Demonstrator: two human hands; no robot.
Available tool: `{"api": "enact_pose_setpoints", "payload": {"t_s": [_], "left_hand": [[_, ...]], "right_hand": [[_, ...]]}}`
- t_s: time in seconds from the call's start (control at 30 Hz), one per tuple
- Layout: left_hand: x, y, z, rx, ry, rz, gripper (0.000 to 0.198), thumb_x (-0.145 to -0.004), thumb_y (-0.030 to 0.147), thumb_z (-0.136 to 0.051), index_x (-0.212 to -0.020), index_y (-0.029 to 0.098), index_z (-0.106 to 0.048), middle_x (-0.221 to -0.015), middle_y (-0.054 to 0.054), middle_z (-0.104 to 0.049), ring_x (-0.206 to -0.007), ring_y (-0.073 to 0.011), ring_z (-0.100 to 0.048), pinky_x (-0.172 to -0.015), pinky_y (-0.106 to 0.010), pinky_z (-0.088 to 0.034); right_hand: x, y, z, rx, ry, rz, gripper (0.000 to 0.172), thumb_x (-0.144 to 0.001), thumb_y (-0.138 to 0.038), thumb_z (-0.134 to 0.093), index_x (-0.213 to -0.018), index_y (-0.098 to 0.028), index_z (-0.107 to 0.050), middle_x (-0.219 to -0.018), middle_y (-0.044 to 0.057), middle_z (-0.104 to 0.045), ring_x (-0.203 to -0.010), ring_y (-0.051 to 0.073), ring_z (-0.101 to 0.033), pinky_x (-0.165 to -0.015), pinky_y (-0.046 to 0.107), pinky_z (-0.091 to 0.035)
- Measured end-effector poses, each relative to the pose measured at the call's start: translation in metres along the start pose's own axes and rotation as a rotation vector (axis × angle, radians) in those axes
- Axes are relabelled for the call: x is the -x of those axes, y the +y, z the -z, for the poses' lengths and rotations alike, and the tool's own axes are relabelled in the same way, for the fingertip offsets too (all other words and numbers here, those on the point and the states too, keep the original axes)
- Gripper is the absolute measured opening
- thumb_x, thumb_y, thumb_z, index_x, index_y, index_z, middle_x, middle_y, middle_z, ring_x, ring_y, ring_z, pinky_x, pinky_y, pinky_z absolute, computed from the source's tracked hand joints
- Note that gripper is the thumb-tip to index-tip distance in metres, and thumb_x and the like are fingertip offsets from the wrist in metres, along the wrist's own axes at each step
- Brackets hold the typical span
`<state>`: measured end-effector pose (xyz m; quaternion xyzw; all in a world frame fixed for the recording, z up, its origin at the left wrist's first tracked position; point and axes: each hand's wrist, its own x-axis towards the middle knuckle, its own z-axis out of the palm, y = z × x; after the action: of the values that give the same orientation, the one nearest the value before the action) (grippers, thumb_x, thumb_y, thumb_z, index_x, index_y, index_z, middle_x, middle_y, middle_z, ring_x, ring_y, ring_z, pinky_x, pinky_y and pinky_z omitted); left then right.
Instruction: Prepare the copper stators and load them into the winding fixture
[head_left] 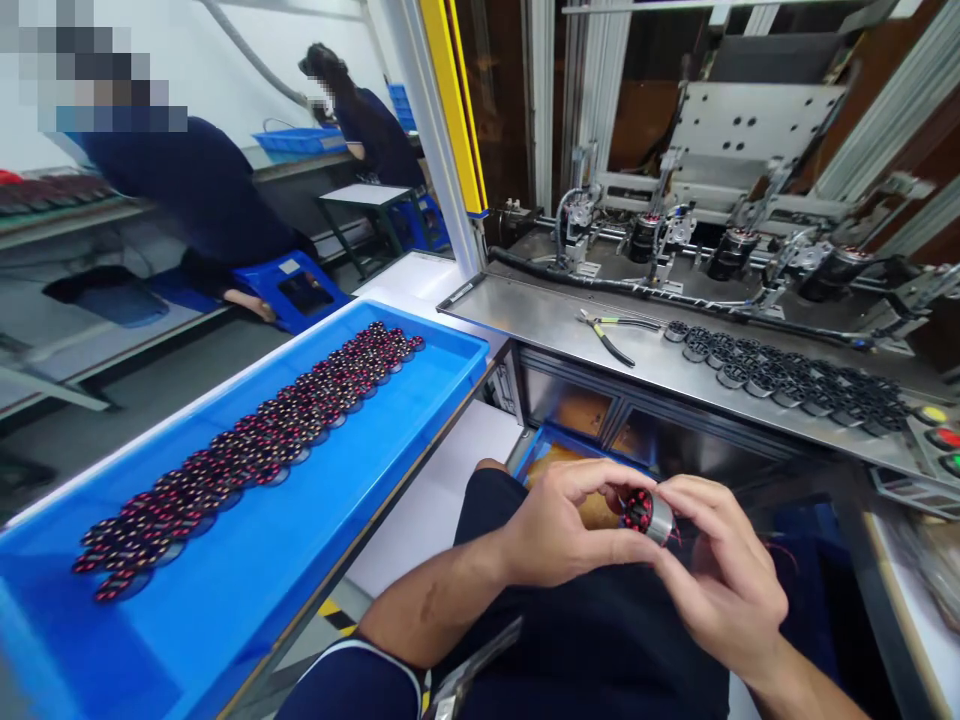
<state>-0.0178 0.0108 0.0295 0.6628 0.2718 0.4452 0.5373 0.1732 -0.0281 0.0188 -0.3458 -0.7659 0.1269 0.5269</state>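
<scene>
Metal, smooth and silvery, made the curved wall of the squat motor stator [661,520] I watched through the head camera. It sat above the lap, between both hands, its black, red-dotted face turned left and partly toward me; the cylinder's central axis ran roughly left to right, and thin red wires [676,537] trailed from the right end. I saw the left hand [562,525] pinching it between thumb and fingers, the right hand [720,575] gripping the opposite side with its fingertips. Leftward, a glossy blue plastic tray [315,500] bore a long diagonal band of round, red-speckled stators [247,445]. On the steel bench [525,310] lay pliers [615,348] and clustered black, ridged cylindrical parts [787,375].
</scene>
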Motion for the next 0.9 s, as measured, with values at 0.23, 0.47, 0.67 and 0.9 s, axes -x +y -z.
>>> {"api": "enact_pose_setpoints", "payload": {"t_s": [0.23,0.47,0.67,0.9], "left_hand": [[-0.003,0.003,-0.001,-0.332,0.159,-0.344,0.043,-0.072,0.030,-0.086,-0.110,0.017,-0.071,-0.100,-0.011,-0.078,-0.091,-0.0222,-0.071,-0.086,-0.035,-0.055],[0.003,-0.007,-0.007,0.022,0.089,-0.206,0.043,-0.074,0.021,-0.084,-0.115,0.017,-0.070,-0.112,-0.013,-0.071,-0.092,-0.0191,-0.072,-0.076,-0.026,-0.060],[0.001,-0.008,-0.007,-0.030,0.112,-0.271,0.041,-0.070,0.017,-0.085,-0.108,0.015,-0.071,-0.107,-0.014,-0.073,-0.098,-0.0234,-0.072,-0.092,-0.036,-0.060],[-0.002,0.012,0.003,-0.456,0.103,-0.546,0.041,-0.074,0.007,-0.071,-0.114,0.016,-0.066,-0.107,-0.014,-0.076,-0.098,-0.0226,-0.074,-0.088,-0.030,-0.062]], "right_hand": [[-0.003,-0.013,0.008,-0.138,-0.011,-0.079,0.036,-0.082,-0.004,-0.069,-0.115,-0.015,-0.061,-0.097,0.008,-0.061,-0.093,0.021,-0.059,-0.079,0.035,-0.049],[-0.009,-0.025,0.007,-0.159,-0.015,-0.310,0.016,-0.093,-0.006,-0.058,-0.086,-0.020,-0.061,-0.079,0.001,-0.061,-0.073,0.013,-0.060,-0.067,0.027,-0.047],[-0.004,-0.020,0.012,-0.197,-0.044,-0.442,0.017,-0.096,-0.018,-0.057,-0.080,-0.022,-0.059,-0.075,0.000,-0.058,-0.071,0.014,-0.057,-0.066,0.027,-0.046],[-0.007,-0.009,0.042,-0.019,0.044,-0.368,0.012,-0.094,-0.035,-0.062,-0.099,-0.025,-0.065,-0.112,0.010,-0.060,-0.107,0.027,-0.058,-0.088,0.039,-0.050]]}}
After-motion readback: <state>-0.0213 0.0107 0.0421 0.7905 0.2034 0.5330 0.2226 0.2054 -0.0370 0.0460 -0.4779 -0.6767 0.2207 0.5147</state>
